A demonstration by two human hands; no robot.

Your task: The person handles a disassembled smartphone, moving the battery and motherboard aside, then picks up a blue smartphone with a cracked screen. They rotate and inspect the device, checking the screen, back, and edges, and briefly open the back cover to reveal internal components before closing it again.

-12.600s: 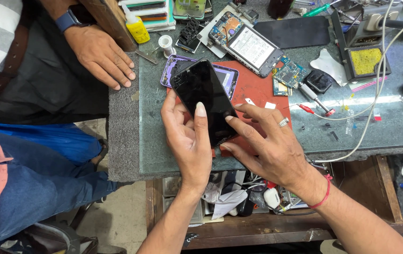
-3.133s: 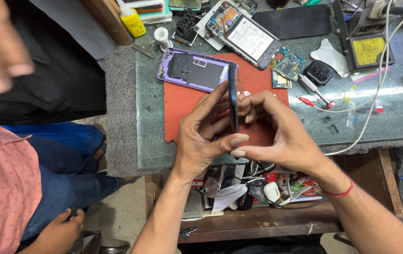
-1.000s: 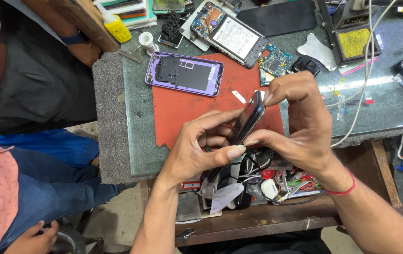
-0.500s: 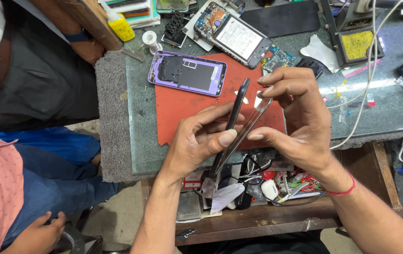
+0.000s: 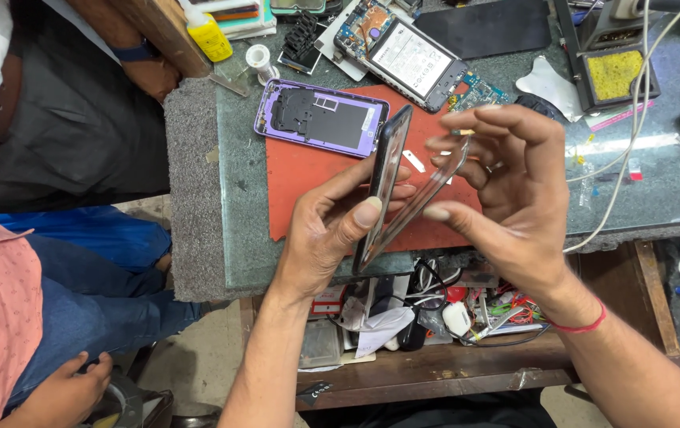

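Here the dark phone (image 5: pixel 385 178) stands on edge above the red mat (image 5: pixel 308 178), pinched in the left hand (image 5: pixel 328 230), while the right hand (image 5: pixel 506 186) grips a thin clear sheet (image 5: pixel 427 194), perhaps a screen film, peeled away beside it. Behind lies a purple phone frame (image 5: pixel 317 119) on the grey bench (image 5: pixel 229 206).

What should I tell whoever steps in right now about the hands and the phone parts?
Left hand: holds the dark phone on edge above the red mat, thumb on its near side.
Right hand: fingertips grip a thin clear sheet that is parted from the phone at the top and meets it at the bottom.
On the bench: purple frame lies at the mat's far edge; an opened phone with battery lies beyond it.
Done: sheet mostly lifted off.
Left: free its lower end. Whether it is a protector or a film cannot be told.
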